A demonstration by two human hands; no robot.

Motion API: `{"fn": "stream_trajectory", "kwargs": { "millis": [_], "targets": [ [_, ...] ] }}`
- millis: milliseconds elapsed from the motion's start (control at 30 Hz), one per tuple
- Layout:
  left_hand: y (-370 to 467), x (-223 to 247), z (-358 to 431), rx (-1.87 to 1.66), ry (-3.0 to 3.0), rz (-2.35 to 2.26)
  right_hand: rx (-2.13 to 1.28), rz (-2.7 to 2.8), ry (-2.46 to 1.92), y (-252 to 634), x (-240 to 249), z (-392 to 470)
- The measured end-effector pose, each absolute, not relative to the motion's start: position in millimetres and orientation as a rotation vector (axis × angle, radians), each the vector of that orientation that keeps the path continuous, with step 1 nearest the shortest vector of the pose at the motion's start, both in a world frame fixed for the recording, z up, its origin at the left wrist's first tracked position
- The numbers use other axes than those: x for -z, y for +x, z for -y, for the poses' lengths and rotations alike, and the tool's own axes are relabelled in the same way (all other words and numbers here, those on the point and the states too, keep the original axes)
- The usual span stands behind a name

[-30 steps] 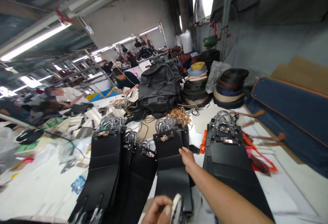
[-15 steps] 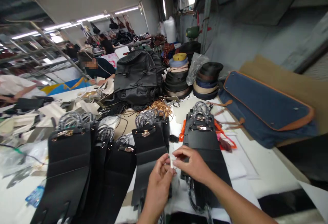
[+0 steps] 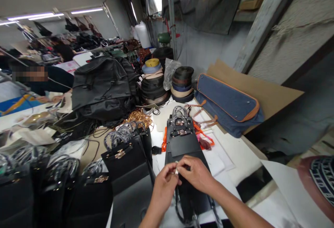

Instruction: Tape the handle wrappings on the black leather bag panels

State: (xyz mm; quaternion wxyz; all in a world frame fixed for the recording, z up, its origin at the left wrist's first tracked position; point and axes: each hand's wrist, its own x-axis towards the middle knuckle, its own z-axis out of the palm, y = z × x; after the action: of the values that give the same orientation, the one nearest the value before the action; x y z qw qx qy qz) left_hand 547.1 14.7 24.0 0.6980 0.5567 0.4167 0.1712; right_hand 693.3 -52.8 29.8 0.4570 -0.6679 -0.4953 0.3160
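Note:
Both my hands meet over a stack of black bag pieces (image 3: 184,148) with plastic-wrapped handles and metal clasps. Between the fingertips is a small white strip (image 3: 176,171), too small to name more exactly. My left hand (image 3: 166,184) has its fingers curled round the strip's lower part. From the right, my right hand (image 3: 195,173) pinches at its top end. To the left lies another stack of black bag pieces (image 3: 127,172), and beyond it several more black bag pieces (image 3: 88,196) with wrapped handles.
A large black backpack (image 3: 104,85) stands at the back left, beside rolls of webbing (image 3: 153,88) and more rolls (image 3: 182,85). A blue bag with orange trim (image 3: 227,99) lies at the right. Across the table a co-worker in dark clothing (image 3: 56,80) leans in.
The camera view has swung to the right, so the table's things appear further left. My hands stay together on the white strip, now over the right-hand stack.

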Motion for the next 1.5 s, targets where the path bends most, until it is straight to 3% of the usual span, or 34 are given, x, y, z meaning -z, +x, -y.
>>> {"fn": "stream_trajectory", "kwargs": {
  "millis": [633,800,1033,1500],
  "targets": [
    [611,11,-31,-0.230,0.989,-0.914,-0.677,1.214,-1.785,725,-10,33],
    [615,34,-55,-0.206,0.961,-0.982,-0.663,0.825,-1.808,757,36,2],
    [629,66,-114,-0.360,0.985,-0.827,-0.610,0.683,-1.827,782,103,-34],
    [633,79,-126,-0.409,0.741,-0.733,-0.412,0.591,-1.860,772,117,-60]
  ]
}}
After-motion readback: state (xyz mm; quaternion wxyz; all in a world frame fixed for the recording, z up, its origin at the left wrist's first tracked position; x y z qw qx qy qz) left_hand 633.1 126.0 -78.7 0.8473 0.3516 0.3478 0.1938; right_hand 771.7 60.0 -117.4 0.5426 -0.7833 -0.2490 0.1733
